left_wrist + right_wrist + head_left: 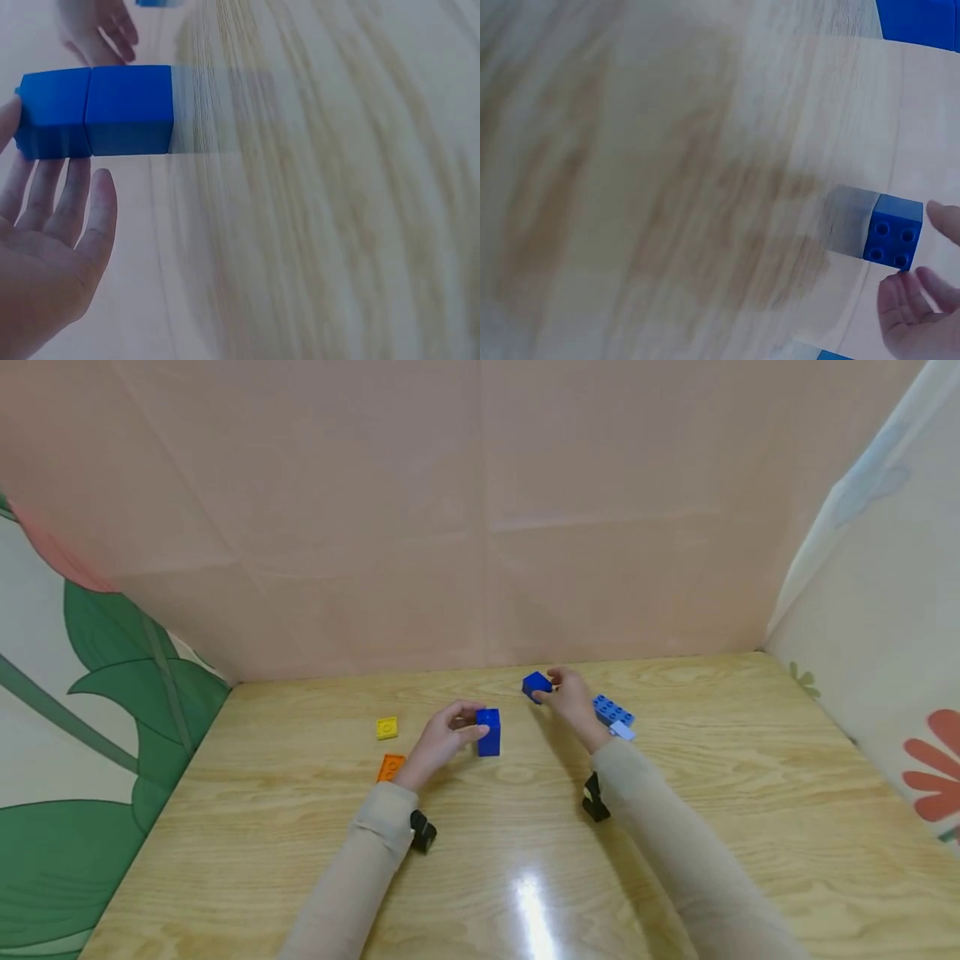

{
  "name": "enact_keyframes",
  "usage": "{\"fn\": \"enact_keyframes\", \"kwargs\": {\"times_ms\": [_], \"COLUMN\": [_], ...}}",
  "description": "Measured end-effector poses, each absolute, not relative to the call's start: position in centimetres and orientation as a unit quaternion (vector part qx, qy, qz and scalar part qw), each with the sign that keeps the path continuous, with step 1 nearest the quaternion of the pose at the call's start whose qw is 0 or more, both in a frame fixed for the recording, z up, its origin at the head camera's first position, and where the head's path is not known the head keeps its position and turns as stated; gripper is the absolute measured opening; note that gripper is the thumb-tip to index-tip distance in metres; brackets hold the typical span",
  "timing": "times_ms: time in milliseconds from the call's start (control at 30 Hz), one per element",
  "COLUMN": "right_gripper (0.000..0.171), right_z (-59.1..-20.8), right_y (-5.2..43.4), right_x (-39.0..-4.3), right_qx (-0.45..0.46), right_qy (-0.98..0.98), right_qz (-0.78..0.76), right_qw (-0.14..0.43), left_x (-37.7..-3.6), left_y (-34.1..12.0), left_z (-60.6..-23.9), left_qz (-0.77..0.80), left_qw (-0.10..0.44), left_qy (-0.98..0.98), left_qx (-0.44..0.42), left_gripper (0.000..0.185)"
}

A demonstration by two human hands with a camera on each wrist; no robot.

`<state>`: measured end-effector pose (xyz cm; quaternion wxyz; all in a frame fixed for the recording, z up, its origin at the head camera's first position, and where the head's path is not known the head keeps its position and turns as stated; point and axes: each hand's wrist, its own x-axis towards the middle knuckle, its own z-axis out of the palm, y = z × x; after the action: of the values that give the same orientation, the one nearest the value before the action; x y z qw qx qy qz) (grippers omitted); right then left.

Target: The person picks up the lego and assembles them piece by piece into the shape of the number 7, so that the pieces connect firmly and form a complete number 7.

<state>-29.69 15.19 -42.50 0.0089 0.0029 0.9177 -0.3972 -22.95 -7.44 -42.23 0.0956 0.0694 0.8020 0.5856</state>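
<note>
My left hand (444, 739) holds an upright stack of two dark blue bricks (488, 733) on the table, thumb on the near side and fingers behind. The seam between the two bricks (90, 112) is plain in the left wrist view. Farther back and to the right, my right hand (572, 702) has its thumb and fingertips about another dark blue brick (535, 685). That brick lies on its side against the table, its studded face (892, 241) toward the right wrist camera. Its far side is hidden.
Right of my right hand lie a medium blue long brick (613, 710) and a pale blue small piece (622, 731). On the left are a yellow square piece (387, 727) and an orange piece (390, 767), partly covered by my left wrist. A pink cloth (480, 568) hangs behind the table.
</note>
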Motion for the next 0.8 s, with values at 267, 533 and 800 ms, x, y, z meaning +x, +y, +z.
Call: {"fn": "enact_keyframes", "kwargs": {"times_ms": [267,533,800], "right_gripper": [0.050,0.052,0.061], "right_z": [-42.5,-42.0,-39.3], "right_y": [15.1,15.7,15.9], "right_x": [-29.7,-29.4,-27.9], "right_qx": [0.035,0.037,0.003], "right_qy": [0.933,0.899,0.852], "right_qz": [-0.357,-0.435,-0.518], "right_qw": [0.038,0.039,0.083], "left_x": [-22.8,-22.6,-22.7], "left_y": [-7.2,-7.0,-6.7], "left_z": [-42.2,-41.9,-42.0], "left_qz": [0.588,0.589,0.591], "left_qw": [0.093,0.094,0.090], "left_qy": [0.800,0.799,0.799], "left_qx": [0.078,0.073,0.072], "left_gripper": [0.040,0.041,0.044]}}
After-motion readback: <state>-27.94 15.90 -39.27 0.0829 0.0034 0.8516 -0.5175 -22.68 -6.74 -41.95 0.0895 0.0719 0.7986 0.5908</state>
